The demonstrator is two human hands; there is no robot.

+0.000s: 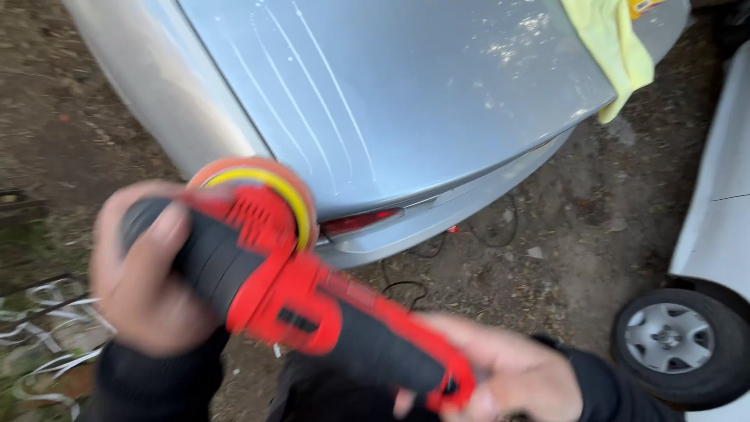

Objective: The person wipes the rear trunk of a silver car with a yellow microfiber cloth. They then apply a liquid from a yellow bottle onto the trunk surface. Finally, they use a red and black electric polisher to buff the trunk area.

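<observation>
A red and black polisher (289, 301) hung over a silver car trunk (406, 94), left hand (144, 273) clasping its front grip, right hand (508, 371) its rear handle; yellow cloth (613, 47) on the trunk, wheel (680, 340) nearby

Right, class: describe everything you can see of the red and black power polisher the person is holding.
The polisher has a red, plastic-looking body with vent slots and black grips at both ends. Its round head carries a yellow and orange pad, tilted on edge near the silver car's rear corner; whether they touch cannot be told. The tool lies slanted across the view, blurred. The left hand wraps the front grip; the right hand holds the rear handle.
</observation>
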